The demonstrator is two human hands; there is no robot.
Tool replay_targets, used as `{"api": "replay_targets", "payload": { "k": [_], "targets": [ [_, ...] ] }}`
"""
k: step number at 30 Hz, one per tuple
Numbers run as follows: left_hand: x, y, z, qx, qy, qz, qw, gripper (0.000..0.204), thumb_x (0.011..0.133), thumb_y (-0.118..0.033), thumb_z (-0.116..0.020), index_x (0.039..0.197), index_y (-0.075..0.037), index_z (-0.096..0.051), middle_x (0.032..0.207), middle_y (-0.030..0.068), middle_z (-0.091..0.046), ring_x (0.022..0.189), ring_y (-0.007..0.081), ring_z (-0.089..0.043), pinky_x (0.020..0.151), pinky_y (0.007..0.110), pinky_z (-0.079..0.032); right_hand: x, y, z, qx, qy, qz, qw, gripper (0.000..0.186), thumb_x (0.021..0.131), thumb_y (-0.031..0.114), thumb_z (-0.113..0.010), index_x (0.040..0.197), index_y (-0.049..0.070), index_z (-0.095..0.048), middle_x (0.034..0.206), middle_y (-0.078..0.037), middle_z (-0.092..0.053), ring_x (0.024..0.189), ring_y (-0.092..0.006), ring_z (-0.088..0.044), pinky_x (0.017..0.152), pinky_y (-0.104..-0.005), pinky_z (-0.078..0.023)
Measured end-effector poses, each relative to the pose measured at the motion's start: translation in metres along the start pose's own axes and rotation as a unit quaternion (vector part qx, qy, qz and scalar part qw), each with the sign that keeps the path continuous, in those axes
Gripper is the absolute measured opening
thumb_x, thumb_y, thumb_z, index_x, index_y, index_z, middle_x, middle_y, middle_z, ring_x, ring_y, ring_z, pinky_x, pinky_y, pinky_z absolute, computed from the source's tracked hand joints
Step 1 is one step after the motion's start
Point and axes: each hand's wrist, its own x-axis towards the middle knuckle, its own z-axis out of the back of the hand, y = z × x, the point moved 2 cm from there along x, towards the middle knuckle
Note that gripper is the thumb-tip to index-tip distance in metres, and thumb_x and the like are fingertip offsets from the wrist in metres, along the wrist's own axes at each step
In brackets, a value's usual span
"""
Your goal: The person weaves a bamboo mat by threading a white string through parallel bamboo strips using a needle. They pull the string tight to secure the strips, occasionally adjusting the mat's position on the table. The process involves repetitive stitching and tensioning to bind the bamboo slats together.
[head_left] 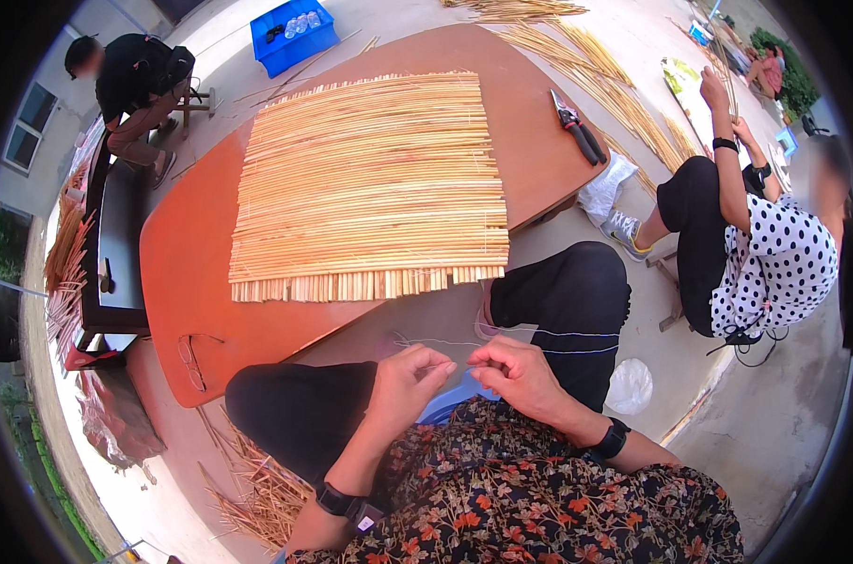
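Note:
Above my lap, my left hand (410,383) and my right hand (521,378) are held close together, each with thumb and fingers pinched. A thin pale thread (577,334) runs between them and trails over my right knee. Its ends are too fine to follow. Beyond my hands, a mat of straight straw-coloured stalks (370,179) lies on the reddish-brown table (187,273). The row of cut stalk ends faces me. Neither hand touches the mat.
Pruning shears (579,128) lie right of the mat, and eyeglasses (192,363) at the table's near left edge. Loose stalks (577,66) cover the ground behind. A blue crate (293,39) stands at the back. Co-workers sit on the left (144,80) and right (770,254).

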Motion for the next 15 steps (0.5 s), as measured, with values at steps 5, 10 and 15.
{"api": "replay_targets", "payload": {
  "k": [5,10,15],
  "targets": [
    [-0.009,-0.003,-0.010,-0.013,-0.006,-0.038,0.999,0.010,0.085,-0.008,-0.072,0.089,0.002,-0.071,0.073,0.0041,-0.060,0.066,0.0092,-0.055,0.060,0.024,-0.043,0.001,0.019,-0.008,0.153,0.017,-0.016,0.988,0.037,0.089,0.007,-0.068,0.124,0.002,-0.059,0.096,-0.005,-0.067,0.074,-0.0067,-0.062,0.066,-0.0219,-0.050],
    [-0.010,-0.008,0.000,-0.027,-0.023,-0.047,0.998,0.010,0.085,-0.007,-0.072,0.089,0.002,-0.071,0.073,0.0034,-0.060,0.065,0.0084,-0.055,0.059,0.024,-0.043,0.000,0.010,-0.016,0.167,0.021,-0.051,0.984,0.024,0.090,0.008,-0.068,0.112,0.000,-0.064,0.085,-0.002,-0.065,0.072,-0.0051,-0.060,0.064,-0.0211,-0.049],
    [-0.014,0.003,0.011,-0.026,-0.043,-0.002,0.999,0.010,0.086,-0.007,-0.072,0.088,0.003,-0.071,0.075,0.0018,-0.061,0.067,0.0066,-0.055,0.060,0.023,-0.043,-0.003,0.011,-0.014,0.113,0.033,-0.034,0.992,0.010,0.091,0.009,-0.067,0.091,-0.001,-0.067,0.073,0.001,-0.061,0.066,-0.0032,-0.057,0.058,-0.0204,-0.046]
  ]
}}
